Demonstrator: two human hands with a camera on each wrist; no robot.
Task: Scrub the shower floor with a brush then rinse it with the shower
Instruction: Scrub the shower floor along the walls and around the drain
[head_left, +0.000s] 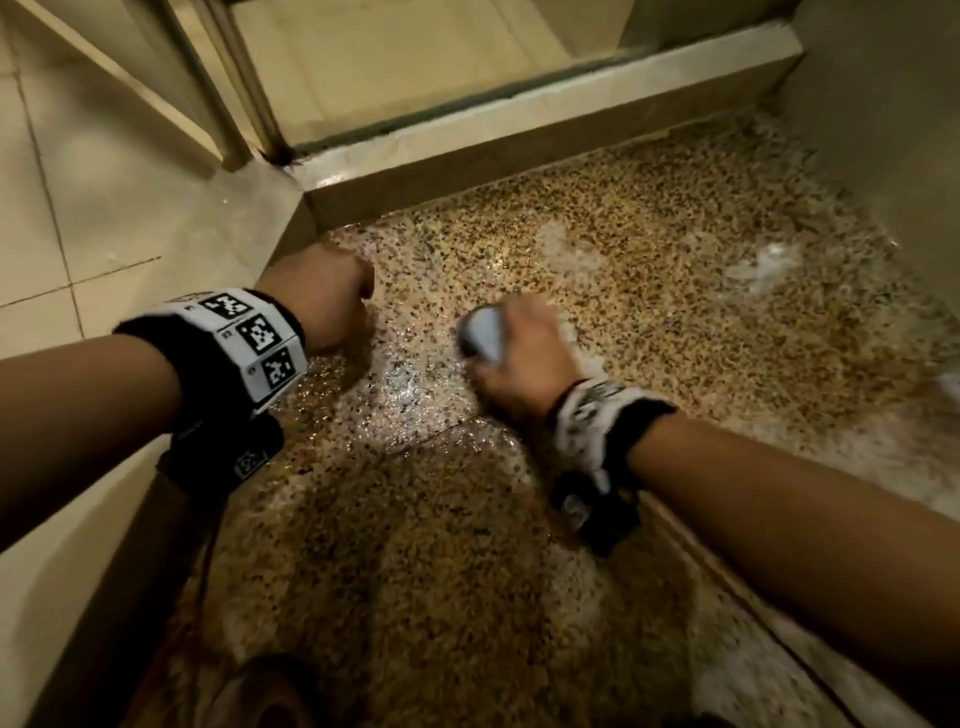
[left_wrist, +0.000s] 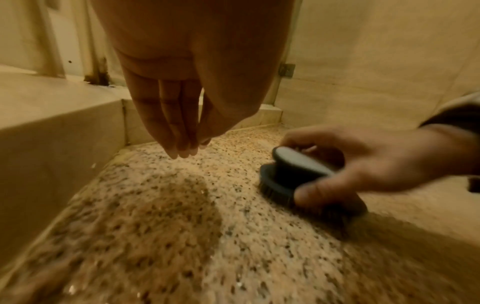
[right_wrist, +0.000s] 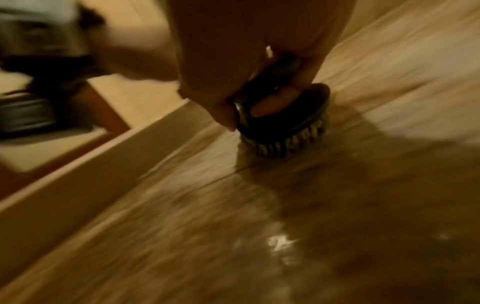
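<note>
Inside a tiled shower stall:
- Shower floor (head_left: 649, 291): speckled pebble finish, wet and glossy, patches of white foam toward the far right.
- Raised curb (head_left: 519, 140): beige, bounding the floor along the far and left sides.
- Left hand (left_wrist: 187, 86): empty, fingers straight and together, pointing down above the floor near the curb.
- Right hand (left_wrist: 376, 164): wrapped around the handle of the brush (left_wrist: 291, 174).
- Brush: dark, oval, bristles down on the floor, mid-stall; right wrist view motion-blurred.

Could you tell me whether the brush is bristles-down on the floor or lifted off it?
Bristles-down: the brush sits flat on the floor, gripped by the right hand.
</note>
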